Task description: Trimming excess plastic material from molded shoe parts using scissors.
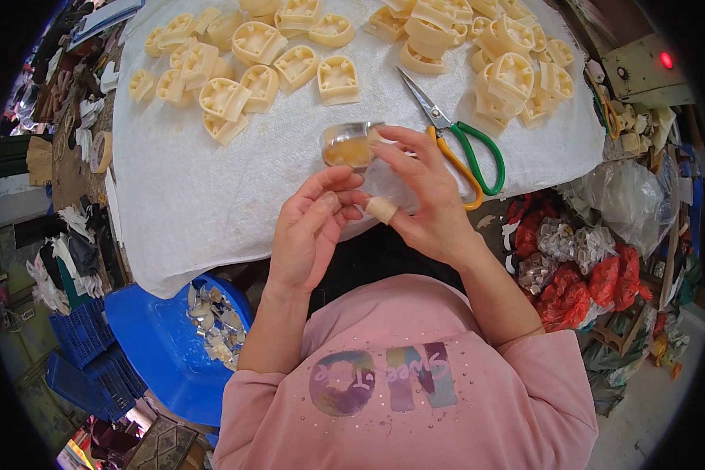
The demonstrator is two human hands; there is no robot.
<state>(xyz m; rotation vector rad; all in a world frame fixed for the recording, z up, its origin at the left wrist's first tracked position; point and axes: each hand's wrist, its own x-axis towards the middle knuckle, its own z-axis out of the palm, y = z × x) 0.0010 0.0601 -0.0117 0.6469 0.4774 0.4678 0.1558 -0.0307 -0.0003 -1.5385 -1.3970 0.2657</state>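
My right hand (423, 196) grips a cream heel-shaped piece with a shiny silver covering (348, 146), holding it just above the white cloth (204, 196). A thin clear film (384, 184) hangs from the piece between my hands. My left hand (313, 223) sits just below and left of it, fingertips pinching at the film's edge near my right thumb, which wears a tan wrap. Many bare cream heel pieces (235, 70) lie at the far side of the cloth. Scissors with green and orange handles (458, 145) lie right beside my right hand.
A blue bin (157, 345) at lower left holds several silver-covered pieces (215, 317). Blue crates (86, 345) stand further left. Bags of red and silver scraps (587, 266) pile up at the right. A beige machine with a red light (650, 70) stands at the upper right.
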